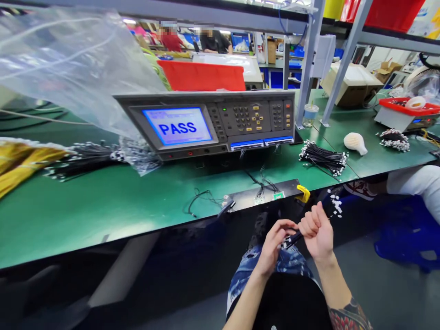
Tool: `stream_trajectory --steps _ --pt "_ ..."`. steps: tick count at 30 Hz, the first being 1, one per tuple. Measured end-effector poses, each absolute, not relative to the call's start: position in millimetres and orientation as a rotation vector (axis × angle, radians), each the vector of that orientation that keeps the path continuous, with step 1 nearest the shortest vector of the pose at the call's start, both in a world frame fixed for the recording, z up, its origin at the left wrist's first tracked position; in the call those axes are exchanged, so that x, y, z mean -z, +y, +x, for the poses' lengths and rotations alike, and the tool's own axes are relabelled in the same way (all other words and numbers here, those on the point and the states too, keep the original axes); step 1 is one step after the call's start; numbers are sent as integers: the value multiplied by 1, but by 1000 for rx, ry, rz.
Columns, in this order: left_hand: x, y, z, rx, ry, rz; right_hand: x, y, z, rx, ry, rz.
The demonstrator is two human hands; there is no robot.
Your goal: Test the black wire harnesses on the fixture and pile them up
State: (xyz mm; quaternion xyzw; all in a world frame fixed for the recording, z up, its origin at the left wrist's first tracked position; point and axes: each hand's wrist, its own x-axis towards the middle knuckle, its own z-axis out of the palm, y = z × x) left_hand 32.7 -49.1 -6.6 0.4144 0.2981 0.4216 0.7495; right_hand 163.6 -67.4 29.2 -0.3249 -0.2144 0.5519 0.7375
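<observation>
My right hand is closed in a fist around a bundle of black cables with white connectors, held above my lap in front of the table edge. White connector ends fan out beyond the fist. My left hand curls its fingers about the lower end of the same bundle, where more connectors show; its fingertips are partly hidden. Ahead on the table edge lies a black test fixture with small green circuit boards and thin black wires. A yellow clamp sits at its right end.
A tester showing "PASS" stands on the green table. Cable bundles lie to its right, with a white netted object. Plastic bags and yellow bundles are at left. A person's leg and blue stool are at right.
</observation>
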Motion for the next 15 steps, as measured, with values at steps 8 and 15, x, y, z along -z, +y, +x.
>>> stream_trajectory --steps 8,15 --pt "-5 -58 62 -1308 700 405 -30 -59 122 -1163 -538 -705" --pt "-14 -54 46 -1607 722 606 -35 -53 128 -1181 -504 -668"
